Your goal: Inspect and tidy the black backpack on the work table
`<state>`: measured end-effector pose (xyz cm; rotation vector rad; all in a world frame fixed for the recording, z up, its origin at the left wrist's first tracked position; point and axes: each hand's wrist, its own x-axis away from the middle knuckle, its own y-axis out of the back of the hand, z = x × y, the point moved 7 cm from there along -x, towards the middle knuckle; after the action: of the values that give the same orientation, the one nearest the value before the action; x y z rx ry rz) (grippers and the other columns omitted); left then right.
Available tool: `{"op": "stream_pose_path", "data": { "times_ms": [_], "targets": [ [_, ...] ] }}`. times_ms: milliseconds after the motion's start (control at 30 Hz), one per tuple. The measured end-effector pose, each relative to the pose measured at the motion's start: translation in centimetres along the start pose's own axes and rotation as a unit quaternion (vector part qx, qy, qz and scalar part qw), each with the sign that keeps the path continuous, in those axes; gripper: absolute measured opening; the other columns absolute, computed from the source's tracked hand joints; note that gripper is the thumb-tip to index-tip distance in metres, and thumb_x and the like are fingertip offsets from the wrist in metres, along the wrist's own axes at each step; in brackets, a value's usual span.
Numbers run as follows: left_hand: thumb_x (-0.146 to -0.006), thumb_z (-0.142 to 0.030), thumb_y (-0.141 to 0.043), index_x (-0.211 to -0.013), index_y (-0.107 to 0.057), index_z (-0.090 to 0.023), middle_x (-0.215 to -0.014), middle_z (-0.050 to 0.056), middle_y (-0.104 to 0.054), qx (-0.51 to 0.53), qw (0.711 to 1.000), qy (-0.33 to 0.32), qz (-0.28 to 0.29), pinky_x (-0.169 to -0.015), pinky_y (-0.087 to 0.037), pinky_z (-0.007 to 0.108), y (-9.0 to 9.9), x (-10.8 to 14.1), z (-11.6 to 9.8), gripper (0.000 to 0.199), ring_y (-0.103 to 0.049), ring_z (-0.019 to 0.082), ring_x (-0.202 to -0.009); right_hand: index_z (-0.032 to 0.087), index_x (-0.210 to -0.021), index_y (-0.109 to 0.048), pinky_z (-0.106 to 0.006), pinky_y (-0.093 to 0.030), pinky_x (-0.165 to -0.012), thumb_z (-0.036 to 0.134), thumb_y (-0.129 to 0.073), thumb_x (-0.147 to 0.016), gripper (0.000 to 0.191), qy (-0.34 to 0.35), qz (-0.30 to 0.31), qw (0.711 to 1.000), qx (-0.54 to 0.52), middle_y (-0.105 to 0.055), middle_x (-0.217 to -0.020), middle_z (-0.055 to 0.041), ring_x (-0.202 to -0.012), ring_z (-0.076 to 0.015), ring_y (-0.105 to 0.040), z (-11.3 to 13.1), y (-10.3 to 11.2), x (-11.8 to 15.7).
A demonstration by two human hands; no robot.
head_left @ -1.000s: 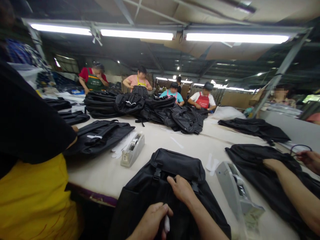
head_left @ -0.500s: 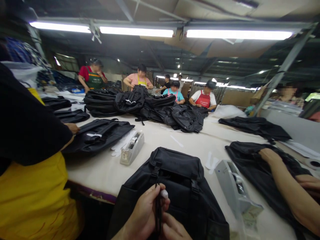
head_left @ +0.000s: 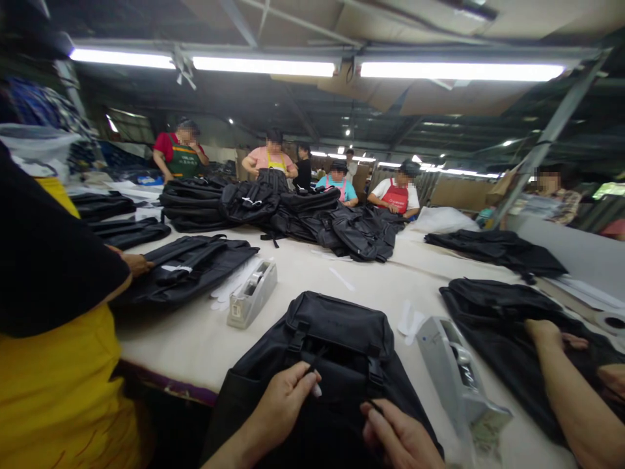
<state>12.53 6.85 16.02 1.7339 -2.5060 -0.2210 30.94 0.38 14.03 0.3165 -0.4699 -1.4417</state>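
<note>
A black backpack (head_left: pixel 336 326) lies in front of me, its top flap at the far end and two buckles below the flap. Over its upper left part, my left hand (head_left: pixel 288 397) pinches a thin black cord; a small whitish thing shows at its fingertips. To the right, above the lower part of the backpack, my right hand (head_left: pixel 398 433) is closed on a dark strand near the right buckle strap. Whether both strands are one cord cannot be made out.
Grey tape dispensers stand left (head_left: pixel 252 293) and right (head_left: pixel 459 378) of the backpack. White paper strips (head_left: pixel 410 320) lie nearby. Piled black bags (head_left: pixel 293 212) cover the far side. Co-workers' hands touch bags at left (head_left: pixel 137 264) and right (head_left: pixel 544 332); others work across the table.
My hands have moved apart, the right one going right and up into fuller view. The co-worker's hand at right has shifted on its bag.
</note>
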Motion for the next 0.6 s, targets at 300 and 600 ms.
{"op": "stream_pose_path", "data": {
  "times_ms": [300, 600],
  "targets": [
    [-0.084, -0.024, -0.045, -0.075, -0.06, -0.023, -0.078, 0.002, -0.058, -0.406, 0.897, -0.167, 0.045, -0.06, -0.032, 0.024, -1.0, 0.9, -2.0, 0.017, -0.053, 0.015, -0.07, 0.017, -0.096, -0.058, -0.023, -0.035, -0.044, 0.037, -0.045, -0.076, 0.031, -0.072, -0.157, 0.977, -0.128, -0.058, -0.073, -0.0037, -0.056, -0.0135, -0.053, 1.7, 4.0, -8.7],
    [-0.085, -0.018, -0.04, -0.076, -0.06, -0.02, -0.087, 0.004, -0.059, -0.328, 0.929, -0.161, 0.06, -0.067, -0.038, 0.021, -1.1, -0.7, -3.6, 0.022, -0.056, 0.014, -0.079, 0.019, -0.097, -0.063, -0.027, -0.042, -0.087, 0.02, -0.039, -0.079, 0.03, 0.162, -0.021, 0.979, -0.126, -0.061, -0.097, -0.0041, -0.093, -0.0157, -0.056, 6.5, -3.2, -8.4]
  ]
}}
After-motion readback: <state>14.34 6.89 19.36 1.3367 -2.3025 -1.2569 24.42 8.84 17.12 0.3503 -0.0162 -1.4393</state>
